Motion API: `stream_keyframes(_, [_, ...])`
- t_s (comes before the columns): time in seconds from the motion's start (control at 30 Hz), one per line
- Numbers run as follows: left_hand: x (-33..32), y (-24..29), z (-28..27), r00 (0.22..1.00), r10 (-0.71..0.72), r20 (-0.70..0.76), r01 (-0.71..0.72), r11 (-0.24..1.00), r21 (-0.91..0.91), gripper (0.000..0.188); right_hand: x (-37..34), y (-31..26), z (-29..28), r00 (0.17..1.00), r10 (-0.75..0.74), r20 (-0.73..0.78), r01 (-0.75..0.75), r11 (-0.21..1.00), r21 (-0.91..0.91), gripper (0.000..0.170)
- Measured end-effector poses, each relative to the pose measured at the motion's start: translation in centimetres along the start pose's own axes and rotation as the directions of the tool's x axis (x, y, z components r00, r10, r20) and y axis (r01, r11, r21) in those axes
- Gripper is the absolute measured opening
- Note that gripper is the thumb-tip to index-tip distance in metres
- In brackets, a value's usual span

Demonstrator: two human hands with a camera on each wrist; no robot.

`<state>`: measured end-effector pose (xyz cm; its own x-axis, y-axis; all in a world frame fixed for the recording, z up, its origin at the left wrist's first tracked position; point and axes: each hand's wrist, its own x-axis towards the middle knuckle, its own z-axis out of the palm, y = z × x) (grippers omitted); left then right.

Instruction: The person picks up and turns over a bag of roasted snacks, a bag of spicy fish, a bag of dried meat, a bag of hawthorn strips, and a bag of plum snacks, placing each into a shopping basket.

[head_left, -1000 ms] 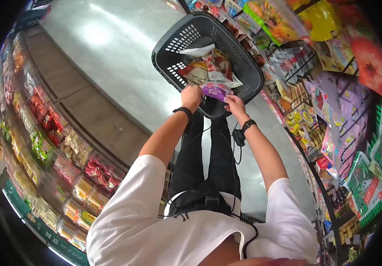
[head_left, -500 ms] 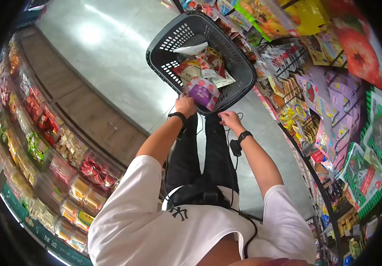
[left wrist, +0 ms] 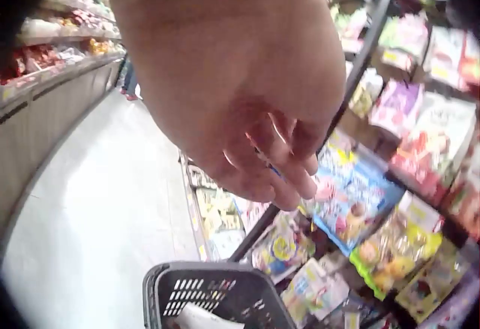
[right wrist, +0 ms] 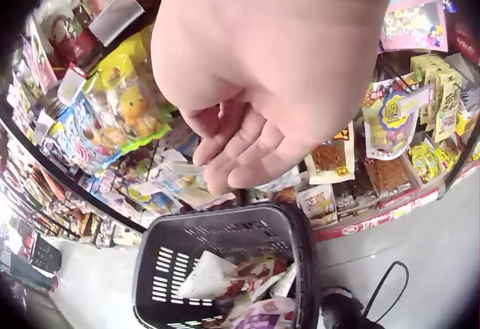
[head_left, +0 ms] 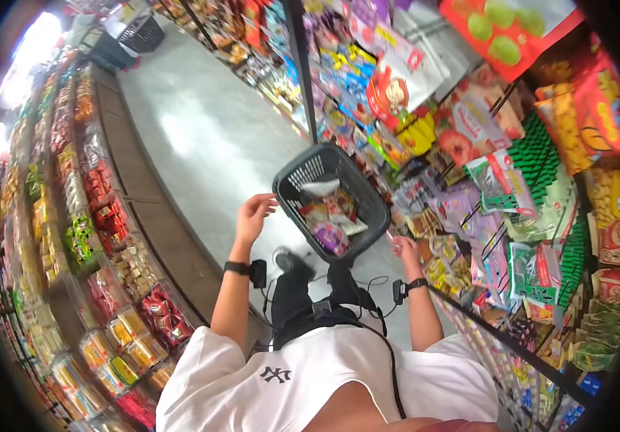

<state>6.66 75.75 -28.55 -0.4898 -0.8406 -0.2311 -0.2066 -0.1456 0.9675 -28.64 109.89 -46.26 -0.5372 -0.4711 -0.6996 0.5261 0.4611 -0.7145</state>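
In the head view a dark grey shopping basket (head_left: 362,190) is in front of the person's legs. A purple and pink snack packet (head_left: 329,236) lies in it at the near end, beside red and white packets (head_left: 346,214) and a white packet (head_left: 321,189). My left hand (head_left: 254,216) is raised by the basket's left side, fingers loosely bent and holding nothing. Beyond the right rim is my right hand (head_left: 406,252), its fingers relaxed. In the right wrist view those fingers hang loosely curled over the basket (right wrist: 225,224), with nothing in them.
Shelves of bagged snacks (head_left: 461,201) run close along the right, with a dark rail (head_left: 504,342) at their edge. Bins of wrapped sweets (head_left: 112,216) line the left. The grey aisle floor (head_left: 195,137) stretches ahead, where another basket (head_left: 141,34) stands.
The left hand has let go of the purple packet, which lies in the basket. Both hands have moved apart, away from the basket. The head view has shifted, showing more of the aisle ahead.
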Motion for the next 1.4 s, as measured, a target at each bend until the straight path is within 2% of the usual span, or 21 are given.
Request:
stream_keyframes(0.1, [-3.9, 6.2, -5.6, 0.972, 0.082, -0.220, -0.077, 0.997, 0.031, 0.024, -2.6, -4.3, 2.9, 0.996, -0.065, -0.061, 0.068, 0.997, 0.035, 0.027])
stream_keyframes(0.17, [-6.8, 8.2, -9.0, 0.933, 0.141, -0.331, -0.142, 0.990, 0.021, 0.023, -4.1, -6.4, 5.3, 0.989, -0.148, -0.013, 0.149, 0.989, 0.026, 0.027])
stream_keyframes(0.27, [-10.0, 9.1, -14.3, 0.892, 0.230, -0.390, -0.252, 0.968, -0.005, 0.022, -7.4, -9.0, 10.3, 0.957, -0.287, 0.045, 0.288, 0.957, -0.028, 0.028])
stream_keyframes(0.37, [-13.6, 10.6, -18.9, 0.876, 0.276, -0.396, -0.294, 0.956, 0.017, 0.020, -10.9, -10.2, 16.4, 0.919, -0.383, 0.098, 0.390, 0.918, -0.074, 0.029])
stream_keyframes(0.47, [-18.5, 12.5, -22.5, 0.871, 0.284, -0.400, -0.299, 0.954, 0.027, 0.019, -14.0, -10.0, 23.5, 0.916, -0.374, 0.146, 0.389, 0.917, -0.088, 0.029])
stream_keyframes(0.6, [-24.7, 13.6, -27.5, 0.844, 0.307, -0.440, -0.322, 0.946, 0.042, 0.018, -16.2, -8.7, 32.2, 0.851, -0.406, 0.333, 0.455, 0.887, -0.081, 0.028])
stream_keyframes(0.7, [-27.0, 12.1, -29.7, 0.809, 0.310, -0.500, -0.337, 0.941, 0.038, 0.018, -20.1, -10.5, 36.5, 0.826, -0.364, 0.430, 0.486, 0.846, -0.219, 0.026])
stream_keyframes(0.8, [-28.1, 10.5, -29.6, 0.836, 0.267, -0.479, -0.296, 0.955, 0.015, 0.018, -23.5, -13.1, 38.1, 0.809, -0.375, 0.453, 0.526, 0.805, -0.274, 0.025])
stream_keyframes(0.93, [-28.3, 9.0, -28.2, 0.872, 0.203, -0.445, -0.239, 0.971, -0.027, 0.018, -20.9, -13.6, 37.5, 0.771, -0.499, 0.395, 0.618, 0.735, -0.279, 0.025])
stream_keyframes(1.0, [-27.7, 9.0, -26.6, 0.875, 0.235, -0.423, -0.250, 0.968, 0.020, 0.020, -20.1, -13.6, 36.8, 0.804, -0.501, 0.320, 0.587, 0.754, -0.295, 0.024])
stream_keyframes(1.1, [-26.0, 10.0, -24.3, 0.936, 0.262, -0.233, -0.253, 0.965, 0.070, 0.022, -19.4, -13.6, 36.3, 0.857, -0.481, 0.186, 0.515, 0.785, -0.345, 0.025])
stream_keyframes(1.23, [-22.5, 12.8, -22.1, 0.971, 0.239, -0.005, -0.235, 0.961, 0.148, 0.024, -18.2, -13.1, 35.9, 0.848, -0.520, 0.102, 0.524, 0.794, -0.307, 0.021])
stream_keyframes(1.4, [-15.8, 15.5, -21.5, 0.929, 0.304, 0.212, -0.346, 0.917, 0.199, 0.023, -12.1, -13.1, 33.0, 0.829, -0.531, -0.175, 0.505, 0.845, -0.177, 0.026])
